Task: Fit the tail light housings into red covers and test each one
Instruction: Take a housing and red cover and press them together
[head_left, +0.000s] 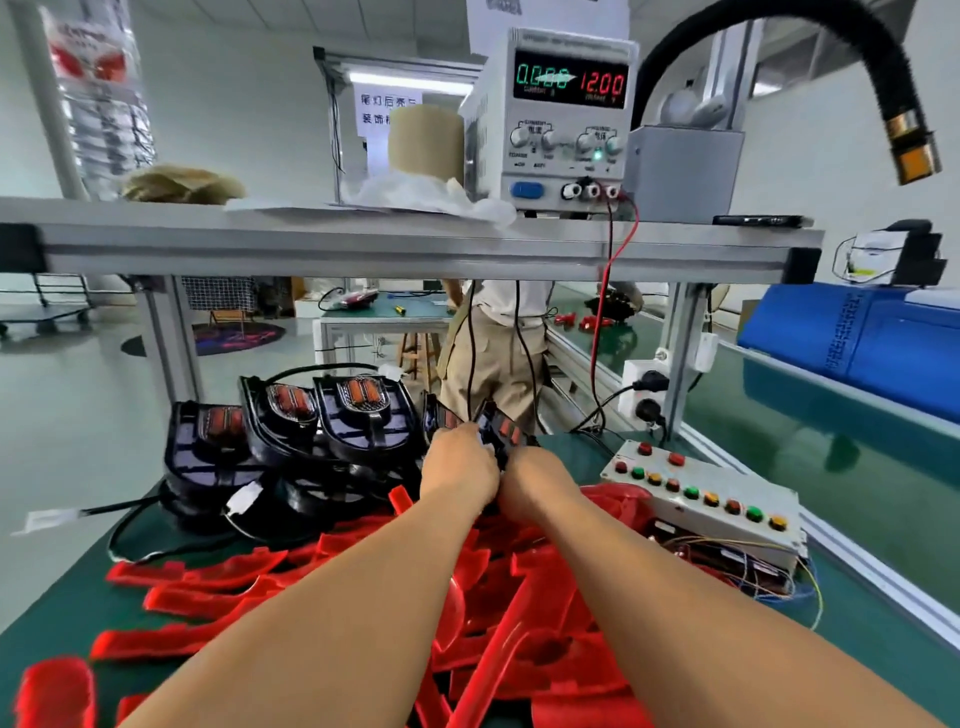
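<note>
Head view: we look down along two bare forearms that meet just past the middle of the green worktop (62, 597). Our left hand (457, 462) curls its fingers round a black housing (501, 428). The housing stands tilted at twelve o'clock from the knuckles, its orange-red lamp inserts facing right. Our right hand (530, 483) presses in beside the left, touching it, at the housing's lower edge. Its fingers are tucked out of sight, so we cannot tell whether it grips the housing or merely rests against it.

At ten o'clock from the hands a stack of housings (291, 431) leans in overlapping rows, black with orange inserts. A white plug (243, 501) lies at the stack's near edge. Beneath and around our forearms, from five to eight o'clock, lies a loose heap of red covers (519, 597), touching the stack.

At three o'clock from the hands sits a pale button box (711, 499) with rows of red, green and yellow buttons. Thin wires spill from its near end.

Above, at twelve o'clock, a metal shelf (363, 239) carries a power supply (566, 119) whose display reads 12.00 in red. A red lead (600, 312) drops from it behind the hands. A roll of tape (426, 140) stands at nine o'clock from the supply.
</note>
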